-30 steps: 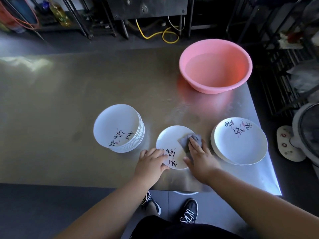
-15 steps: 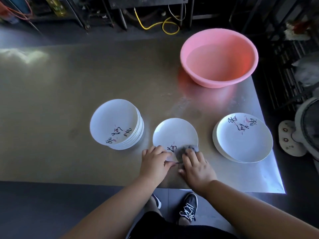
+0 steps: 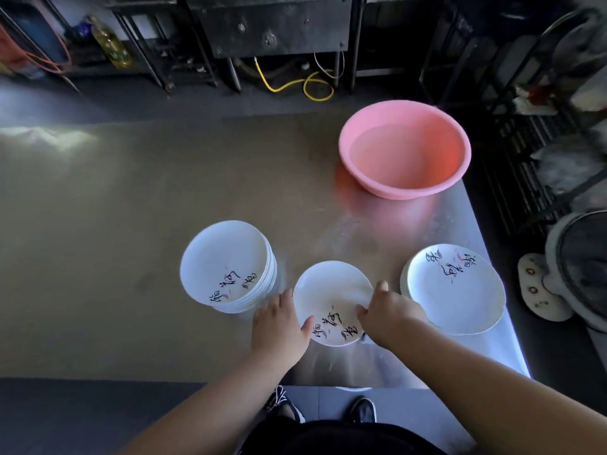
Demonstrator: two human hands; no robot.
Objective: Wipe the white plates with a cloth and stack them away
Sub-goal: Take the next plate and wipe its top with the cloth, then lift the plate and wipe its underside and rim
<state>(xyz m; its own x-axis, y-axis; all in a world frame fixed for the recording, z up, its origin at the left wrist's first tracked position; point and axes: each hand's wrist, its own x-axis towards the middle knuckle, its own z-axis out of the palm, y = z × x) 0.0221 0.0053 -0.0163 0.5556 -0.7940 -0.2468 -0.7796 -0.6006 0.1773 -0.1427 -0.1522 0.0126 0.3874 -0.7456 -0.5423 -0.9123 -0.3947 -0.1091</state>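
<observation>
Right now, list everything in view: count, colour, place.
table: one, steel, under the dishes
basin: one, pink, far right of the table
tall plate stack: one, white with black writing, left of the hands
single plate: one, white, between the hands
low plate stack: one, white, near right corner
hose: one, yellow, floor beyond the table
fan: one, grey, floor at right
shoes: two, black, below the table edge
left hand: grips the single plate's left rim
right hand: grips its right rim

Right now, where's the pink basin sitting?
In the head view, the pink basin stands at the far right corner of the table, beyond the right plate stack.
</observation>
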